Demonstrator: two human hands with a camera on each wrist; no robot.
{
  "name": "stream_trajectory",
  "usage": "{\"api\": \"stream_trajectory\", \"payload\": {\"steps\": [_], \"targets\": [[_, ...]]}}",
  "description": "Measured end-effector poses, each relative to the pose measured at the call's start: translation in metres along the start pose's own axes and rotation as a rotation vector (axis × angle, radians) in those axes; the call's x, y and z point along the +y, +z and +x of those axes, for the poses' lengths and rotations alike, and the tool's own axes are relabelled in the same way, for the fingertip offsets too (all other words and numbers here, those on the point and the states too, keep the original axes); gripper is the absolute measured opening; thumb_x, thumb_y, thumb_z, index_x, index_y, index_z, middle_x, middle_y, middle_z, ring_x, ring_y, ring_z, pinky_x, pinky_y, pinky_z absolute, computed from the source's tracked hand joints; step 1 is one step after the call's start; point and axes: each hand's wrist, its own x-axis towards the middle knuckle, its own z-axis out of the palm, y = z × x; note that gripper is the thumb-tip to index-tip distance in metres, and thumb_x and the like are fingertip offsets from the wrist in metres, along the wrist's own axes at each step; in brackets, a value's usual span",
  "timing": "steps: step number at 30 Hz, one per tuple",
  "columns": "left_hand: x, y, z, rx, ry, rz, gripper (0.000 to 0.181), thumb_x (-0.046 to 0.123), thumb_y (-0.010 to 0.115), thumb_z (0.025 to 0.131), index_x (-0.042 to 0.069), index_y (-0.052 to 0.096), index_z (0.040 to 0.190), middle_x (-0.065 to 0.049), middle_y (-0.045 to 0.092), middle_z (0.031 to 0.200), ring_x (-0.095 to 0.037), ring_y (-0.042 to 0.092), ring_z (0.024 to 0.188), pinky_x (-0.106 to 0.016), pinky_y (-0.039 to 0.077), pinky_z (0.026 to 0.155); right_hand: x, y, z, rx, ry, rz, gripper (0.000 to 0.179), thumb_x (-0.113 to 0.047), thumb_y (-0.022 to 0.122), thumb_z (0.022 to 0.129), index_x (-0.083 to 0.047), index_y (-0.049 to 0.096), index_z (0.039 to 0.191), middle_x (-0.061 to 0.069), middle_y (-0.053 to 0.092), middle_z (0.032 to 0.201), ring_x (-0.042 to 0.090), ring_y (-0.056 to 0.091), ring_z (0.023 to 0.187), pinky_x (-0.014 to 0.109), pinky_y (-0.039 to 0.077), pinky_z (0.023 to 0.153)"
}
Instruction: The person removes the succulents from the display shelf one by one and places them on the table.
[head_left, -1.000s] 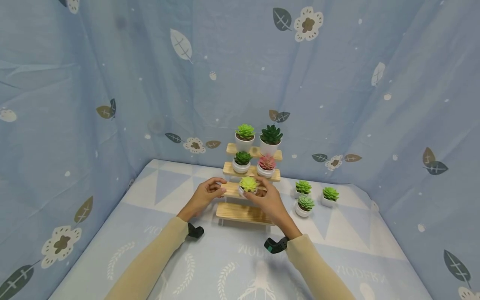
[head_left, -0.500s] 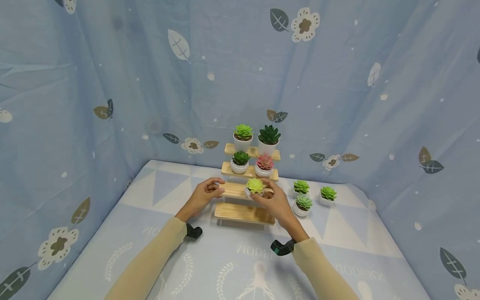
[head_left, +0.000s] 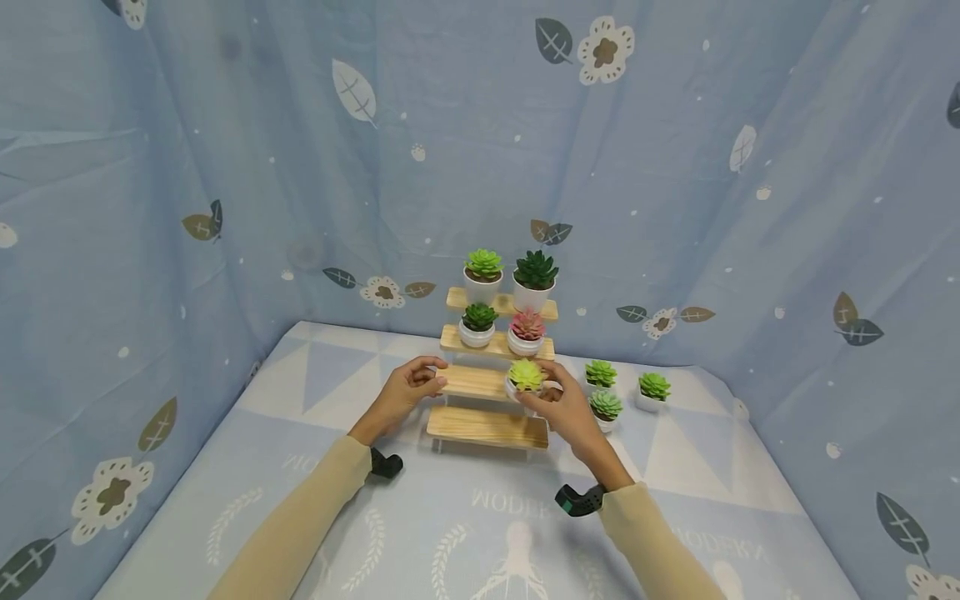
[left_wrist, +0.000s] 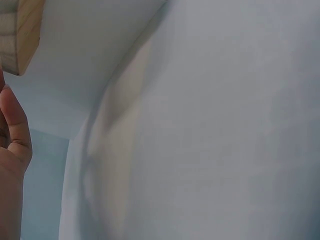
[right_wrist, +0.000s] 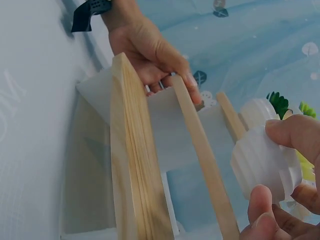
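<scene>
A yellow-green potted succulent [head_left: 525, 375] in a ribbed white pot [right_wrist: 260, 162] is pinched between the thumb and fingers of my right hand [head_left: 570, 412]. It is at the right end of the second plank from the bottom of a tiered wooden plant stand [head_left: 487, 427]; whether its base touches the plank cannot be told. My left hand [head_left: 405, 392] grips that plank's left end, thumb in front and fingers behind, as the right wrist view shows. On the plank above stand a dark green succulent [head_left: 477, 323] and a pink one [head_left: 527, 332].
The top plank bears a bright green succulent [head_left: 483, 275] and a dark green one [head_left: 535, 279]. Right of the stand, three small potted succulents sit on the patterned tablecloth [head_left: 420, 517], one a pale green plant [head_left: 605, 407]. A blue curtain [head_left: 465, 167] surrounds the table.
My right hand has moved the yellow-green succulent rightward along the plank, from near its middle to its right end. The left hand stays at the plank's left end.
</scene>
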Motion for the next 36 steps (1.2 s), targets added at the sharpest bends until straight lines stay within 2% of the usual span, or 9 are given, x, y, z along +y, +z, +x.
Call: {"api": "stream_trajectory", "payload": {"steps": [4, 7, 13, 20, 24, 30, 36], "targets": [[0.001, 0.001, -0.001, -0.004, 0.005, 0.005, 0.040, 0.019, 0.072, 0.100, 0.005, 0.060, 0.135, -0.014, 0.067, 0.102, -0.032, 0.065, 0.091, -0.059, 0.055, 0.095, 0.001, -0.006, -0.002, 0.015, 0.011, 0.002, 0.067, -0.041, 0.085, 0.087, -0.029, 0.052, 0.145, 0.009, 0.050, 0.131, 0.022, 0.053, 0.073, 0.035, 0.043, 0.045], [0.002, 0.001, -0.001, -0.005, 0.008, 0.006, 0.040, 0.020, 0.072, 0.100, 0.005, 0.060, 0.135, -0.014, 0.066, 0.101, -0.029, 0.065, 0.090, -0.060, 0.054, 0.096, 0.002, -0.011, -0.003, 0.015, 0.011, 0.006, 0.066, -0.040, 0.084, 0.088, -0.030, 0.052, 0.145, 0.009, 0.049, 0.132, 0.022, 0.052, 0.070, 0.034, 0.043, 0.045], [0.001, 0.000, 0.000, -0.010, 0.005, 0.001, 0.039, 0.018, 0.072, 0.100, 0.005, 0.060, 0.135, -0.016, 0.065, 0.100, -0.021, 0.066, 0.089, -0.064, 0.052, 0.097, 0.005, -0.021, -0.006, 0.033, 0.030, -0.009, 0.070, -0.042, 0.084, 0.088, -0.027, 0.050, 0.148, 0.009, 0.050, 0.133, 0.027, 0.053, 0.073, 0.033, 0.043, 0.046], [0.000, 0.000, 0.000, -0.012, 0.007, 0.004, 0.040, 0.021, 0.073, 0.099, 0.006, 0.061, 0.134, -0.017, 0.066, 0.101, -0.031, 0.066, 0.091, -0.067, 0.050, 0.097, 0.010, -0.036, -0.012, 0.058, 0.055, -0.028, 0.075, -0.046, 0.083, 0.087, -0.025, 0.047, 0.150, 0.010, 0.047, 0.139, 0.023, 0.052, 0.071, 0.030, 0.043, 0.045], [0.001, 0.000, 0.001, -0.011, 0.010, 0.010, 0.041, 0.021, 0.073, 0.099, 0.006, 0.061, 0.135, -0.017, 0.066, 0.101, -0.026, 0.066, 0.090, -0.065, 0.051, 0.097, 0.012, -0.045, -0.016, 0.074, 0.062, -0.046, 0.077, -0.046, 0.083, 0.088, -0.025, 0.045, 0.152, 0.011, 0.046, 0.141, 0.024, 0.051, 0.070, 0.031, 0.042, 0.046], [0.002, -0.001, 0.000, -0.010, 0.011, 0.011, 0.040, 0.021, 0.073, 0.099, 0.006, 0.061, 0.134, -0.018, 0.065, 0.102, -0.032, 0.065, 0.092, -0.065, 0.051, 0.097, 0.019, -0.057, -0.022, 0.088, 0.081, -0.046, 0.079, -0.047, 0.083, 0.087, -0.028, 0.044, 0.153, 0.009, 0.046, 0.140, 0.020, 0.049, 0.068, 0.031, 0.043, 0.049], [0.003, 0.000, 0.000, -0.013, 0.003, 0.023, 0.041, 0.022, 0.074, 0.098, 0.006, 0.061, 0.134, -0.018, 0.065, 0.102, -0.030, 0.066, 0.092, -0.064, 0.052, 0.096, 0.030, -0.070, -0.026, 0.110, 0.113, -0.052, 0.085, -0.047, 0.082, 0.088, -0.023, 0.039, 0.157, 0.011, 0.043, 0.144, 0.019, 0.051, 0.075, 0.035, 0.044, 0.051]]}}
